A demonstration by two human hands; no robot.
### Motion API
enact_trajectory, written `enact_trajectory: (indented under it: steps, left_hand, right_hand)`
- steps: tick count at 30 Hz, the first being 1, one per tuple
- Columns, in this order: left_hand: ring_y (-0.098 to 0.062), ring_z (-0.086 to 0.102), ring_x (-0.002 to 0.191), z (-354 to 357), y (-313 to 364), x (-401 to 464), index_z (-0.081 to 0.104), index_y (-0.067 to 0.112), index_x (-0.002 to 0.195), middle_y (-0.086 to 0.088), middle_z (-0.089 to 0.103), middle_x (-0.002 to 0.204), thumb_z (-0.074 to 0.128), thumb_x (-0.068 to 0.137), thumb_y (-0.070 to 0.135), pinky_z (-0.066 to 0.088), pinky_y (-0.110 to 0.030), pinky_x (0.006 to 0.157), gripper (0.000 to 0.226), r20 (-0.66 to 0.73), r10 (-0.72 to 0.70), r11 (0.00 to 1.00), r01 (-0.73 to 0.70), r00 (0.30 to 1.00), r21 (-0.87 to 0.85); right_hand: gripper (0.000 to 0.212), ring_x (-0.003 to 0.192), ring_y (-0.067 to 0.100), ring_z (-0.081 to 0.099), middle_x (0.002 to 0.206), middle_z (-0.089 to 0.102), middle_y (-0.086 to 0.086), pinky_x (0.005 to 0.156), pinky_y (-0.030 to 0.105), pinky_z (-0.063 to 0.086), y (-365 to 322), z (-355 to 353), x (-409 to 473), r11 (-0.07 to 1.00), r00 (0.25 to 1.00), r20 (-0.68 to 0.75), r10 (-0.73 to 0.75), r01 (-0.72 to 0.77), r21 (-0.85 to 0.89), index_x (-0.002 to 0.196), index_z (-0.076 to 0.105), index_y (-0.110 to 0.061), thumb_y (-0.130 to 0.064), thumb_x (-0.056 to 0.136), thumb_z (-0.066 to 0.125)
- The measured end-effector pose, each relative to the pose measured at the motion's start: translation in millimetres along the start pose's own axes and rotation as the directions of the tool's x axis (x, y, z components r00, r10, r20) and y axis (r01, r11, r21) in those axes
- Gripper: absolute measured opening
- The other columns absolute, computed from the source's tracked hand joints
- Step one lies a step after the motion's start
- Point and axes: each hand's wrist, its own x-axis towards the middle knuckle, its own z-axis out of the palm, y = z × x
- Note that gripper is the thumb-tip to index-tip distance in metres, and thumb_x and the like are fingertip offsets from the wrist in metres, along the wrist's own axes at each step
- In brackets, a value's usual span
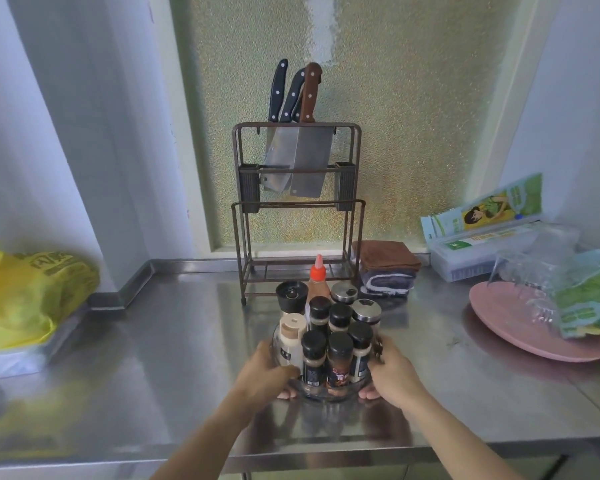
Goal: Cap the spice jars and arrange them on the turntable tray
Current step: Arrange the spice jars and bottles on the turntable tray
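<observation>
A clear round turntable tray (pixel 328 395) stands on the steel counter, packed with capped jars. Several black-capped spice jars (pixel 340 362) fill its front and middle. A beige-capped jar (pixel 291 336) stands at the left, a black grinder (pixel 291 294) behind it, an orange-tipped sauce bottle (pixel 317 280) at the back, and two steel-capped shakers (pixel 366 311) at the right. My left hand (pixel 267 374) grips the tray's left side. My right hand (pixel 390 370) grips its right side, fingers curled under the rim.
A brown knife rack (pixel 297 216) with cleavers stands just behind the tray. Folded cloths (pixel 387 268) lie to its right. A pink plate (pixel 520 327) with plastic packets and a box sit far right. A yellow bag (pixel 28 292) lies at the left. The counter's front edge (pixel 291 452) is close.
</observation>
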Motion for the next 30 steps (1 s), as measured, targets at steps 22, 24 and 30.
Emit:
enact_trajectory:
  steps: [22,24,30]
  left_hand:
    - [-0.027,0.072,0.057,-176.6,-22.5,-4.8,0.066,0.018,0.121,-0.009,0.081,0.086,0.058,0.069,0.006,0.063,-0.043,0.065,0.054,-0.304,0.102,0.994,-0.108,0.947,-0.002]
    - [-0.029,0.073,0.059,-206.4,-25.4,6.5,0.064,0.016,0.122,-0.012,0.08,0.082,0.058,0.064,0.01,0.062,-0.04,0.063,0.059,-0.342,0.068,0.997,-0.075,0.937,-0.008]
    - [-0.026,0.067,0.054,-274.8,-27.6,67.6,0.065,0.008,0.119,-0.019,0.074,0.076,0.053,0.082,-0.01,0.055,-0.034,0.056,0.043,-0.37,0.058,0.997,-0.07,0.927,-0.021]
  right_hand:
    - [0.026,0.058,0.028,0.077,0.078,0.078,0.006,0.067,0.041,0.065,-116.9,140.9,5.0,0.959,0.949,0.146,-0.281,0.275,0.06,0.105,0.051,-0.032,-0.008,0.106,0.041]
    - [0.024,0.058,0.027,0.077,0.085,0.078,0.008,0.062,0.036,0.065,-137.3,169.1,18.8,0.956,0.939,0.176,-0.294,0.287,0.065,0.118,0.052,-0.023,-0.008,0.105,0.039]
    - [0.025,0.052,0.021,0.076,0.093,0.076,0.01,0.066,0.037,0.065,-185.9,238.7,73.3,0.964,0.943,0.203,-0.263,0.264,0.024,0.124,0.047,-0.017,-0.01,0.102,0.038]
